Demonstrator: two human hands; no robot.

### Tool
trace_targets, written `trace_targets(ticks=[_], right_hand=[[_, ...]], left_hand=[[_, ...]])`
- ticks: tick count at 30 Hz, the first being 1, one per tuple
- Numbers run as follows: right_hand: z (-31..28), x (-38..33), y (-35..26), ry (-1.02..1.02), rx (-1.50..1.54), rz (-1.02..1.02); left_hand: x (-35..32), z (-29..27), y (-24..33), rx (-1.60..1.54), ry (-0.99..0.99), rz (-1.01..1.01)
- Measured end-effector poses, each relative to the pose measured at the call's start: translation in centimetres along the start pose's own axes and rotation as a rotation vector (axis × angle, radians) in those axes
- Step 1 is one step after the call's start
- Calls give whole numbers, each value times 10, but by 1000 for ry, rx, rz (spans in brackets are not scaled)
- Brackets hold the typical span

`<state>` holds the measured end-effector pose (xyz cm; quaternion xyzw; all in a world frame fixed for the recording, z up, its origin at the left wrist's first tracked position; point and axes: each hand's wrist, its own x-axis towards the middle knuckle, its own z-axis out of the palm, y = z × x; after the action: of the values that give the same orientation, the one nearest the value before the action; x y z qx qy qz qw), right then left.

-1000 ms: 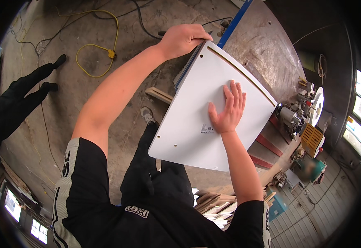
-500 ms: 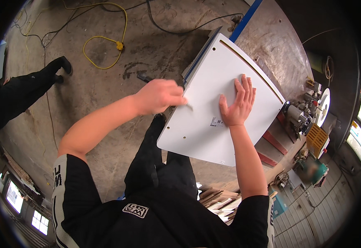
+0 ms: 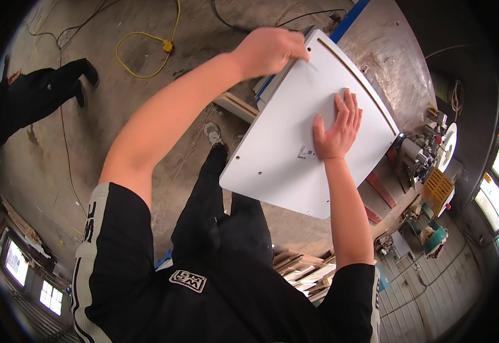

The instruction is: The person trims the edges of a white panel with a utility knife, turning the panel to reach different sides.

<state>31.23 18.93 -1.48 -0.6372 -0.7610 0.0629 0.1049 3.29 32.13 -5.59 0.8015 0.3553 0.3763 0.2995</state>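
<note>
A white panel (image 3: 278, 128) with a curved outer edge, a long slot and several small holes lies in front of me. My right hand (image 3: 339, 127) rests flat on it, fingers stretched out, beside a small printed label (image 3: 305, 152). At the panel's far left corner, my left hand (image 3: 272, 52) is closed around a slim hand tool. Its thin tip blurs over the panel's edge. The fist hides most of the tool, so its exact kind cannot be made out.
A metal-topped table (image 3: 383, 48) with a blue edge stands beyond the panel. Machinery with a white disc (image 3: 447, 150) is to the right. A yellow cable (image 3: 125, 40) loops across the floor. Another person's dark-clothed legs (image 3: 43, 94) show at left. Wood offcuts (image 3: 301, 266) lie below.
My left hand has moved far along the panel's left edge, from its middle to the far corner, with the slim tool. My right hand stays flat on the panel.
</note>
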Motion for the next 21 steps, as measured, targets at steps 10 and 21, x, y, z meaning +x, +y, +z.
trace_targets(ticks=[10,21], right_hand=[[6,-3,3,26,-26,-3],[8,-1,2,34,-12,-44]], left_hand=[[-232,-39,147,89,-379,11],[-107,-18,35,-148,215,-298]])
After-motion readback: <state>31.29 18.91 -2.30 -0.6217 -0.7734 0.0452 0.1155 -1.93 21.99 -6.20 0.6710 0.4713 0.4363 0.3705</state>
